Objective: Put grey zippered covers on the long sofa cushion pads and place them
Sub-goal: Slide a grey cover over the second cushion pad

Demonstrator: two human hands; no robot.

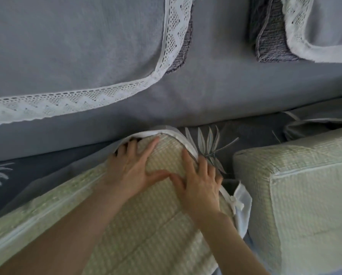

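A long pale green ribbed cushion pad (138, 241) lies across the sofa seat, its far end bulging upward. A grey cover with a white inner edge (172, 133) wraps round that far end. My left hand (130, 167) lies flat on the pad's end, fingers spread, with the fingertips tucked under the cover's edge. Beside it my right hand (197, 181) also presses the pad, fingers reaching over the white edge on the right side. A second pale green pad (297, 195) rests uncovered at the right.
The grey sofa back (215, 86) carries lace-trimmed grey throws (67, 46). A dark grey sheet with a leaf print (211, 143) covers the seat. More grey fabric (320, 120) lies folded at the far right, and a white tie (237, 203) hangs between the pads.
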